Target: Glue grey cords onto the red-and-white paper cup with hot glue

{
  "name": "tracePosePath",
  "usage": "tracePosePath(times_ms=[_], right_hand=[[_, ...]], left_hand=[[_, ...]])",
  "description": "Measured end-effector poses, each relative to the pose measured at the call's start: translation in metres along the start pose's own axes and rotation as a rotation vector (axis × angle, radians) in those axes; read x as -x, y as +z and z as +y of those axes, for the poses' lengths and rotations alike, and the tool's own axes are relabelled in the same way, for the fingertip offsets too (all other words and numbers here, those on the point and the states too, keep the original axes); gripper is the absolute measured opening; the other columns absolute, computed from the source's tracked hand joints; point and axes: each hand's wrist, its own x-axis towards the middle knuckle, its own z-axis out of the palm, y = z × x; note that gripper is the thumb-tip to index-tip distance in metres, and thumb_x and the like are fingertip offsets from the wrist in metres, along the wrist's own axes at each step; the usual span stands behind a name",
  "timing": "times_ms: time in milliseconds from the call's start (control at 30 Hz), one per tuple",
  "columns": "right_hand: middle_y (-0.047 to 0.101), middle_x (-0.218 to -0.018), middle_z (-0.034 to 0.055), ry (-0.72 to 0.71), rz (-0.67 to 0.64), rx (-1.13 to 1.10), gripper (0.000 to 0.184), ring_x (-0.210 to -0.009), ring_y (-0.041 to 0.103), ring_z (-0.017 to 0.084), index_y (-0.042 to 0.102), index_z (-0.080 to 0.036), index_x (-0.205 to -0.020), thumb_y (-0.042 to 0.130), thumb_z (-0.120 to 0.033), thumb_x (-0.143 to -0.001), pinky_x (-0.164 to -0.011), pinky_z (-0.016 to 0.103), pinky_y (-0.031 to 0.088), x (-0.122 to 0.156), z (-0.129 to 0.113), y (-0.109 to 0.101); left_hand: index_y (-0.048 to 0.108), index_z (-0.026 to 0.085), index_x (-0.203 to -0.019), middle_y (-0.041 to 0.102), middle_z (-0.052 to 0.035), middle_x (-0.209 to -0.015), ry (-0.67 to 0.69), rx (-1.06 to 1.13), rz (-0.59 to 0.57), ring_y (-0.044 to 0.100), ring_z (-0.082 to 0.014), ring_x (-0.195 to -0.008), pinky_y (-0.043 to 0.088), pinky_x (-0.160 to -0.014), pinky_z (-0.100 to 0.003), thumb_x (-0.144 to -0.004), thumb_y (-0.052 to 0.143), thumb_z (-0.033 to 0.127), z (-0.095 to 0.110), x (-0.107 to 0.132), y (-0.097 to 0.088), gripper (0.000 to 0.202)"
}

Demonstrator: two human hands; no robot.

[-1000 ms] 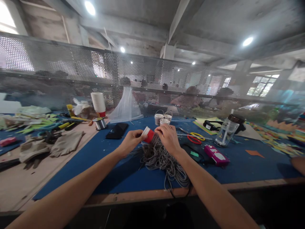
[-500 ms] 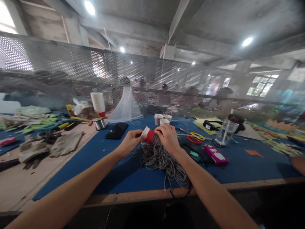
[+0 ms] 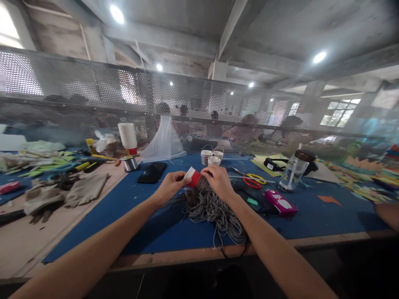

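A small red and white paper cup (image 3: 194,179) lies tilted between the thumb and fingers of my left hand (image 3: 168,187). Close by its red end, my right hand (image 3: 220,181) is closed in a pinch on the grey cord; the exact spot of the grip is partly hidden by the fingers. Below both hands a loose heap of grey cord (image 3: 212,209) spreads over the blue mat (image 3: 146,232) toward the table's front edge. Just beyond my right hand stand several small white cups with thin loop handles (image 3: 206,156).
On the right are scissors (image 3: 252,182), a magenta box (image 3: 280,203), a clear bottle (image 3: 292,172) and another person's arm (image 3: 386,216). Leftward lie a black phone (image 3: 152,172), a wire spool (image 3: 130,163), stacked paper cups (image 3: 127,136) and gloves (image 3: 86,189). A perforated screen (image 3: 193,99) stands behind.
The view has shifted slightly. Both hands keep almost the same place and grip, with the cup still in my left hand and the cord heap unchanged.
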Motion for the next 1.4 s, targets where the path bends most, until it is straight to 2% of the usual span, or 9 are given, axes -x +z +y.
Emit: tracePosePath(times_ms=[133, 233, 500, 733, 833, 1100, 1233, 1300, 1400], right_hand=[[0.067, -0.108, 0.0058, 0.064, 0.104, -0.062, 0.022, -0.105, 0.060, 0.019, 0.066, -0.023, -0.105, 0.046, -0.030, -0.099, -0.091, 0.032, 0.041, 0.000, 0.004, -0.001], [0.067, -0.107, 0.0070, 0.153, 0.145, -0.097, 0.022, -0.097, 0.062, 0.019, 0.064, -0.022, -0.106, 0.050, -0.036, -0.097, -0.089, 0.032, 0.044, 0.000, 0.007, 0.001], [0.071, -0.104, 0.0060, 0.300, -0.077, -0.390, 0.036, -0.095, 0.067, 0.020, 0.063, -0.022, -0.109, 0.049, -0.051, -0.094, -0.086, 0.033, 0.049, 0.004, 0.004, 0.006], [0.071, -0.108, 0.0097, 0.318, -0.129, -0.490, 0.048, -0.100, 0.067, 0.022, 0.059, -0.019, -0.119, 0.061, -0.054, -0.086, -0.089, 0.035, 0.050, 0.005, 0.003, 0.009], [0.069, -0.111, 0.0094, 0.298, -0.119, -0.487, 0.048, -0.101, 0.066, 0.021, 0.057, -0.019, -0.122, 0.064, -0.051, -0.085, -0.091, 0.035, 0.049, 0.005, 0.002, 0.009], [0.061, -0.126, 0.0086, 0.098, -0.057, -0.266, 0.055, -0.104, 0.063, 0.021, 0.051, -0.025, -0.130, 0.072, -0.034, -0.080, -0.088, 0.035, 0.049, 0.006, -0.001, 0.008], [0.058, -0.129, 0.0087, 0.065, -0.029, -0.231, 0.054, -0.107, 0.061, 0.022, 0.050, -0.026, -0.133, 0.069, -0.034, -0.083, -0.091, 0.036, 0.048, 0.006, -0.003, 0.004], [0.058, -0.128, 0.0081, 0.036, 0.030, -0.230, 0.047, -0.109, 0.060, 0.021, 0.053, -0.026, -0.128, 0.068, -0.034, -0.085, -0.096, 0.037, 0.045, 0.005, -0.004, 0.002], [0.061, -0.120, 0.0071, -0.006, 0.102, -0.185, 0.024, -0.114, 0.057, 0.022, 0.061, -0.025, -0.110, 0.066, -0.030, -0.087, -0.100, 0.037, 0.042, 0.004, -0.006, 0.001]], left_hand=[[0.073, 0.014, -0.087, 0.066, -0.0008, -0.076, -0.027, 0.020, 0.074, 0.055, -0.0156, -0.071, 0.040, -0.070, -0.026, -0.078, 0.070, 0.043, -0.007, -0.002, -0.001, 0.031], [0.074, 0.015, -0.088, 0.068, -0.0032, -0.081, -0.057, 0.111, 0.129, 0.059, -0.0170, -0.075, 0.043, -0.073, -0.028, -0.075, 0.072, 0.044, -0.012, -0.004, -0.004, 0.031], [0.074, 0.015, -0.085, 0.069, -0.0043, -0.083, -0.122, 0.347, 0.195, 0.059, -0.0158, -0.076, 0.047, -0.076, -0.028, -0.067, 0.080, 0.042, -0.007, -0.005, -0.006, 0.032], [0.073, 0.016, -0.091, 0.069, -0.0058, -0.092, -0.141, 0.387, 0.163, 0.062, -0.0171, -0.083, 0.049, -0.079, -0.029, -0.070, 0.079, 0.039, -0.012, -0.005, -0.006, 0.033], [0.073, 0.016, -0.094, 0.069, -0.0066, -0.095, -0.149, 0.411, 0.149, 0.062, -0.0183, -0.086, 0.050, -0.080, -0.030, -0.069, 0.079, 0.040, -0.011, -0.006, -0.006, 0.035], [0.072, 0.016, -0.084, 0.065, -0.0019, -0.079, -0.216, 0.470, 0.171, 0.058, -0.0128, -0.072, 0.051, -0.071, -0.027, -0.068, 0.081, 0.036, -0.004, -0.005, -0.010, 0.027], [0.072, 0.014, -0.082, 0.065, -0.0031, -0.080, -0.211, 0.474, 0.182, 0.056, -0.0118, -0.070, 0.049, -0.068, -0.025, -0.067, 0.082, 0.034, -0.006, -0.006, -0.011, 0.027], [0.072, 0.014, -0.082, 0.065, -0.0027, -0.079, -0.198, 0.475, 0.195, 0.056, -0.0113, -0.069, 0.049, -0.068, -0.024, -0.066, 0.083, 0.033, -0.007, -0.006, -0.010, 0.027], [0.072, 0.014, -0.081, 0.064, -0.0021, -0.077, -0.199, 0.482, 0.199, 0.056, -0.0112, -0.069, 0.049, -0.069, -0.024, -0.065, 0.083, 0.033, -0.007, -0.007, -0.009, 0.028]])
